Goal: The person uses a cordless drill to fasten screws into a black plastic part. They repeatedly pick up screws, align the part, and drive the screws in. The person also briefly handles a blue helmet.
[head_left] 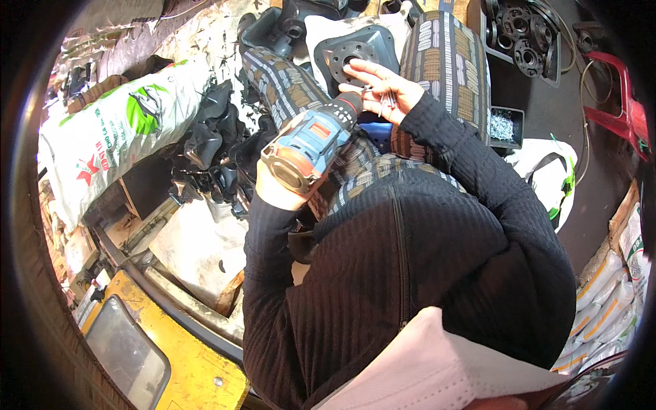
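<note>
Both hands meet above the lap, near a black moulded part with a round, holed centre [348,58] that rests on white sheeting between the knees. The left hand [279,196] is wrapped round a blue power drill [304,145], its fingers mostly hidden behind the body. The right hand [391,97] has its fingers loosely spread, with several small silvery screws [389,100] lying among them beside the drill's dark chuck; whether the fingertips pinch one of these cannot be told.

Markings show in several places. The drill bears a reddish label panel and pale lettering on its blue casing, and light dots ring its collar. On the left, a large white sack [102,147] carries bold red and green lettering, a red emblem and a green picture. Stacked white bags [601,307] at lower right have orange bands, and another printed bag [635,239] stands beside them. Near the right elbow lies a black tray of screws [517,130].
</note>
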The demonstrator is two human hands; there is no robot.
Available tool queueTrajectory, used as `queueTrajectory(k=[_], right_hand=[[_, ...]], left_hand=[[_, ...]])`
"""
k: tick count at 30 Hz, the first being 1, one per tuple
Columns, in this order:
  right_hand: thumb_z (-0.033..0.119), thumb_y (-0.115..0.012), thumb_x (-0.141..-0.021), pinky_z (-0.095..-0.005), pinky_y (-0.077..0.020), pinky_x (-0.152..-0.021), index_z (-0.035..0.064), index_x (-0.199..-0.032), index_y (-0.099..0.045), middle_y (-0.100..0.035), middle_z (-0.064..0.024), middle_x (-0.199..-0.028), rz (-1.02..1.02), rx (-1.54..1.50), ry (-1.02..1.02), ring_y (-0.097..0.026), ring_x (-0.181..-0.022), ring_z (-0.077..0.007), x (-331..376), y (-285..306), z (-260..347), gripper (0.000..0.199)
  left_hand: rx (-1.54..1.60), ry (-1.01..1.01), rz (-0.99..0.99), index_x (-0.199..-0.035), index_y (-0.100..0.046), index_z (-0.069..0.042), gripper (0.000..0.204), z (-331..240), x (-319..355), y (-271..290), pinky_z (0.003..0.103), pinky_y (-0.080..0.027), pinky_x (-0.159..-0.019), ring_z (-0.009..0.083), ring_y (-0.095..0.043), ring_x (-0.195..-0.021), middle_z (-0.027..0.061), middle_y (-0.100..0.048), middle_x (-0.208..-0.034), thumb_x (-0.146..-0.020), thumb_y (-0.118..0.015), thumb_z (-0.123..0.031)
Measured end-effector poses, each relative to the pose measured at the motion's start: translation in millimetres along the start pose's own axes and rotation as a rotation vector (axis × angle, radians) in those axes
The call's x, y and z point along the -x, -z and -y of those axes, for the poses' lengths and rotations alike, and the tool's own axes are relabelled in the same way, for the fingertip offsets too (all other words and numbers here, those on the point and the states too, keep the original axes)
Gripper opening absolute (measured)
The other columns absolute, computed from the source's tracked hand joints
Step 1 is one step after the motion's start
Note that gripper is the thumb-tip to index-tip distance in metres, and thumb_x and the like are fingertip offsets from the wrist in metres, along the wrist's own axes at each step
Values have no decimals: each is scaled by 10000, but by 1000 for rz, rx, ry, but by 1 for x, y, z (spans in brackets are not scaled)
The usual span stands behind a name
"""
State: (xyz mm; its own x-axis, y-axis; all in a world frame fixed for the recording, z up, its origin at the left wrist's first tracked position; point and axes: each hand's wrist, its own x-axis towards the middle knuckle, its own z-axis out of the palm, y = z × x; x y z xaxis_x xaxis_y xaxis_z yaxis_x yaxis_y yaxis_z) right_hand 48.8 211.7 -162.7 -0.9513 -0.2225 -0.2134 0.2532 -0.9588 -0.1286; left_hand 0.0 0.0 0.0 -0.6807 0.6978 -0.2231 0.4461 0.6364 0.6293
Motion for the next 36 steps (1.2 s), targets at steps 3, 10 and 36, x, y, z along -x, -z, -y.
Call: queueTrajectory(k=[3,10,36], right_hand=[[-45,-422,-803,-392,-437,-965,7,-1338,-336,-390,-145,-1369,-123,28,49,-451,-1214,-309,1,-1,-3,544],[95,-554,-869,-363,-478,-910,7,-1226,-467,-577,-126,-1134,-254,-57,18,-572,-1058,-246,-1,-1,-7,378],[296,-665,-821,-245,-309,-335,53,-1143,-502,-432,16,-664,-915,414,190,-361,-420,-61,-15,26,-26,435]], left_hand=[[-192,-79,9,-988,-628,-88,350,2,1,7,370,-499,-723,270,-633,-822,83,-647,-923,-686,-733,-229],[-147,-58,56,-1102,-544,-23,488,8,6,11,338,-487,-825,231,-616,-944,113,-625,-1033,-680,-753,-155],[-360,-183,-119,-973,-633,-95,340,46,-33,21,379,-505,-719,287,-639,-799,89,-643,-938,-653,-731,-157]])
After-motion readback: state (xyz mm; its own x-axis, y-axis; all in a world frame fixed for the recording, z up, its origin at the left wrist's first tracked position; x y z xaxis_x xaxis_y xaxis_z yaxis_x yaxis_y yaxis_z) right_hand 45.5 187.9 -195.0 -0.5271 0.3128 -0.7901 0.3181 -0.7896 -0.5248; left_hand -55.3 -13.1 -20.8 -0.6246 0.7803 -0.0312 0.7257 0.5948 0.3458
